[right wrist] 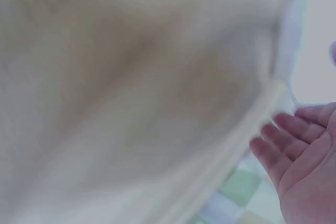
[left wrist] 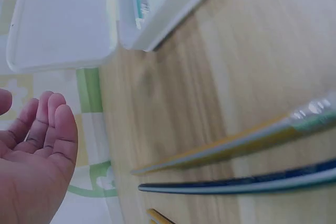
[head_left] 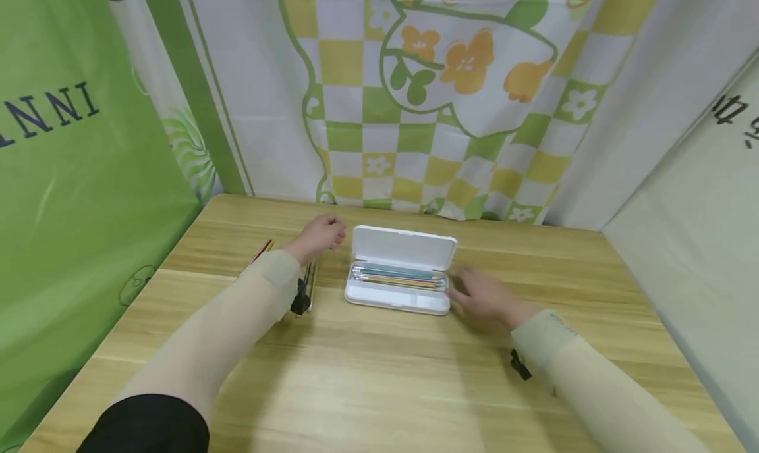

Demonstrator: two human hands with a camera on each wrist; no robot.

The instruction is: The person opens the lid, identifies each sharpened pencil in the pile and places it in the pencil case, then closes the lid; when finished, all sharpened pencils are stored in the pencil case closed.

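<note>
A white pencil case (head_left: 403,247) lies on the table with its lid raised and several pencils (head_left: 398,277) side by side inside. Just left of the lid, my left hand (head_left: 319,237) hovers with loosely bent fingers and holds nothing. Beneath its wrist lie loose pencils, among them a yellow one (left wrist: 220,149) and a dark blue one (left wrist: 236,186). At the case's right end is my right hand (head_left: 481,295), its fingers relaxed; whether they touch the case cannot be told. In the right wrist view, the right hand (right wrist: 310,156) shows extended fingers, and blurred sleeve cloth covers much else.
A red pencil (head_left: 261,250) pokes out past the left sleeve. The wooden table (head_left: 379,380) ends at a patterned curtain (head_left: 379,124) behind the case. A green cloth (head_left: 71,196) hangs at the left, a pale one (head_left: 694,196) at the right.
</note>
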